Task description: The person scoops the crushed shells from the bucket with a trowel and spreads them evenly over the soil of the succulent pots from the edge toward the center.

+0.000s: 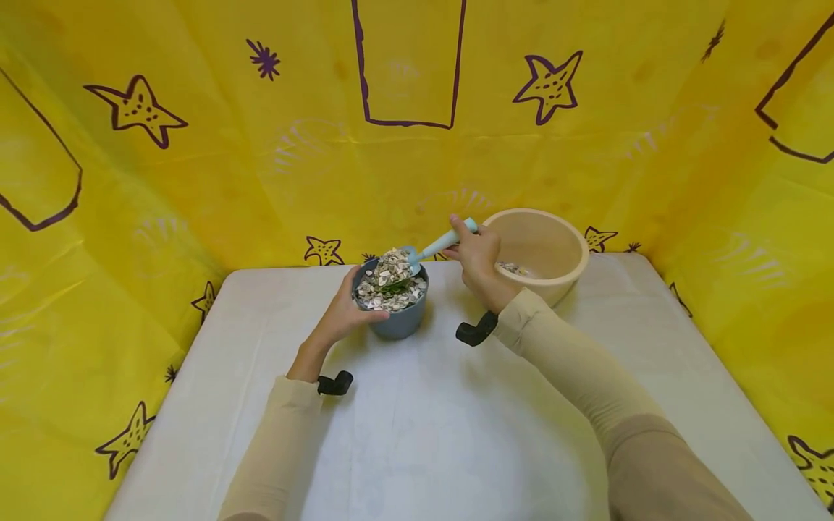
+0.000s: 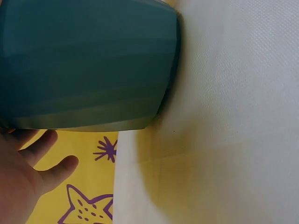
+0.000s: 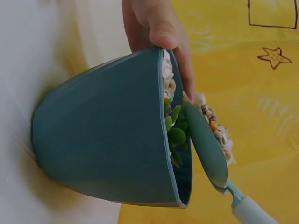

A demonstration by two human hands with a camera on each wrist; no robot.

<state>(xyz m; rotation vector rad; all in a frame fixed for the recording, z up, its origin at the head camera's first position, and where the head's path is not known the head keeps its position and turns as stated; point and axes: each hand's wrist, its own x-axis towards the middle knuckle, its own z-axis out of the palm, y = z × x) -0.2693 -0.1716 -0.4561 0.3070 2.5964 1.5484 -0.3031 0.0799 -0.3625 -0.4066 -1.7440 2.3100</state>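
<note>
A blue-grey plant pot (image 1: pixel 397 325) stands on the white table, filled with pale shell pieces (image 1: pixel 373 293) around a green succulent (image 3: pixel 176 136). My left hand (image 1: pixel 345 310) holds the pot at its left side, thumb toward the front and fingers round the back. With my right hand (image 1: pixel 481 259) I grip the handle of a light blue trowel (image 1: pixel 438 247). In the right wrist view the trowel's blade (image 3: pixel 205 144) carries a heap of shell pieces (image 3: pixel 217 123) right at the pot's rim, close above the succulent.
A beige tub (image 1: pixel 547 250) stands to the right of the pot, behind my right wrist, with some shell pieces (image 1: pixel 511 268) at its bottom. A yellow cloth backdrop (image 1: pixel 404 174) with starfish drawings rises behind and at both sides of the white table (image 1: pixel 417 434).
</note>
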